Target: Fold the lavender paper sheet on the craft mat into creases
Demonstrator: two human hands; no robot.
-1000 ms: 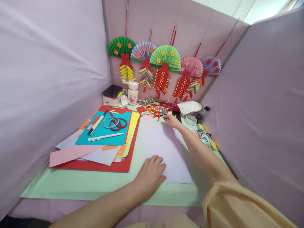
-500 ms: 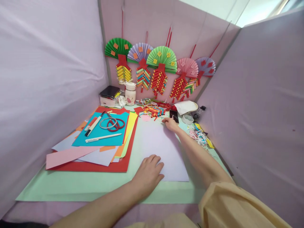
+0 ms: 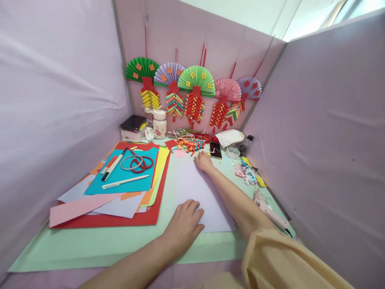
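Observation:
A pale lavender sheet of paper lies lengthwise before me on the light green table cover. My left hand rests over its near left edge, open, with the fingers spread and slightly curved. At the sheet's far end, my right hand touches the paper with fingertips a little apart, near its far edge. Beyond that hand are several small rolled paper tubes in red, yellow and blue. A phone lies just to its right.
To the left, stacked coloured paper holds red-handled scissors, a white pen and a marker. On the right are tape, paper scraps and a glue gun. Paper fans hang behind a bottle.
The view has shifted, bringing the glue gun into sight beside my right forearm. My right hand has moved slightly left along the sheet's far end; my left hand stays nearly in place.

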